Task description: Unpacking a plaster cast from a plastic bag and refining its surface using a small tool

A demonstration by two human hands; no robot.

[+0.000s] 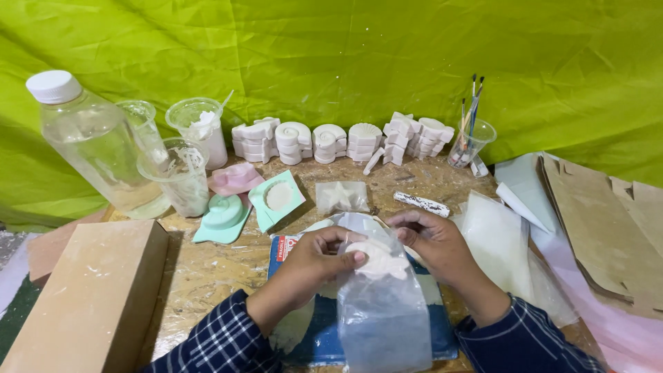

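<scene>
At the far left a brown cardboard box (pixel 90 290) sits on the wooden table (pixel 207 266), with a clear bottle (pixel 97 141) and plastic cups (pixel 181 169) behind it. Next come pastel moulds, a mint one (pixel 222 215) and a pink one (pixel 236 178), and a row of white plaster casts (pixel 324 141) along the green backdrop. In the middle the left hand (pixel 314 266) pinches a white plaster shell (pixel 376 257) between thumb and fingers, holding it at the mouth of a clear plastic bag (pixel 383 311) above a blue sheet. The right hand (pixel 431 245) grips the bag's upper edge, fingers curled closed on it. Further right stand a cup of paintbrushes (pixel 469 138), loose plastic bags (pixel 497 242) and flat brown cardboard (pixel 601 221)
</scene>
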